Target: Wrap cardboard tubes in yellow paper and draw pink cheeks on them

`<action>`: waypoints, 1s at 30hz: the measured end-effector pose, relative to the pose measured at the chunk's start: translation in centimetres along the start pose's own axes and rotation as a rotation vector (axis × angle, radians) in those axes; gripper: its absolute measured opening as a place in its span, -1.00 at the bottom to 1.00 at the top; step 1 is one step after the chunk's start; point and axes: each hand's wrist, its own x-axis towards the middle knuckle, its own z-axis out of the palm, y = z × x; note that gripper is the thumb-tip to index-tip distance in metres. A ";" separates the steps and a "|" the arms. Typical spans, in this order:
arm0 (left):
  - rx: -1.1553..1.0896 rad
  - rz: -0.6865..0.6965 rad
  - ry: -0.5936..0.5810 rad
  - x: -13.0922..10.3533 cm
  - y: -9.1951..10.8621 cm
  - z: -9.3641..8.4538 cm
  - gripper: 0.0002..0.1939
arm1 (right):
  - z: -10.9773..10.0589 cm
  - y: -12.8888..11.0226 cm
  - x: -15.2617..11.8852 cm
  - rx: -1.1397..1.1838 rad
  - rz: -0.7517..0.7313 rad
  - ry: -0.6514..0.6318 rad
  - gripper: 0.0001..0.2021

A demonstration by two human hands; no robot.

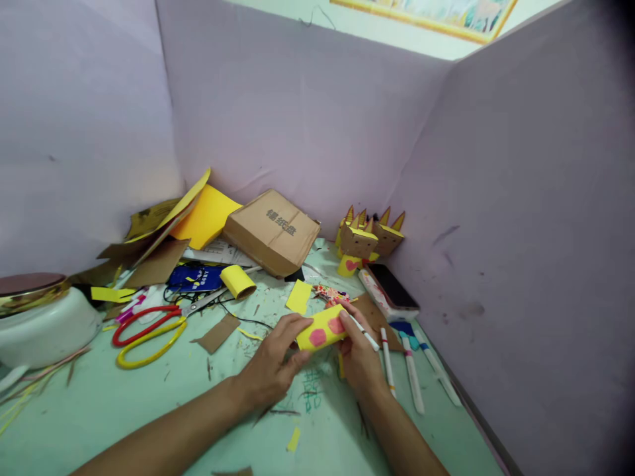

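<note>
A yellow card [323, 330] is pinched between the left hand [278, 357] and right hand [362, 357].
Fingers cover its ends; a marker [366, 334] crosses the right fingers, one end hidden. Beyond the fingertips, a patterned scrap [328, 293] is partly covered, its shape unclear.

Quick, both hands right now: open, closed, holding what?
Left hand: closed on the left end of the pink-marked yellow piece.
Right hand: closed on its right end, also holding a white marker.

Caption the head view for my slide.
Left hand and right hand hold a pink-spotted yellow piece, white marker in the right.
</note>
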 end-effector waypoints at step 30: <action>-0.877 -0.752 0.270 2.3 2.0 -1.5 -0.38 | -1.2 -1.0 -0.1 -0.160 -0.172 -0.493 -0.49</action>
